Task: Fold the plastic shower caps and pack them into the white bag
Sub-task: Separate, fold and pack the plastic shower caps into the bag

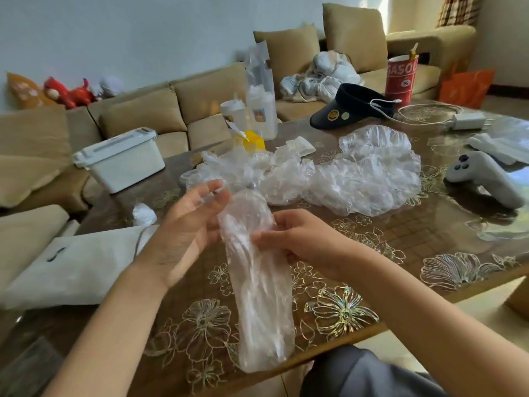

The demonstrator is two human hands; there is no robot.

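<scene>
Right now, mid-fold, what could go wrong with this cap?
Only the right hand pinches the cap; the left hand is open, so the long fold may spring apart. Its lower end reaches the table edge and could slide off. The bag lies flat, so filling it one-handed might undo the fold.

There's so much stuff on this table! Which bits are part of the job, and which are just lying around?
Part of the job: folded shower cap, pinched by the right hand; pile of loose shower caps; white bag.
Just lying about: dark visor; game controller; white lidded box; red can; charger.
</scene>
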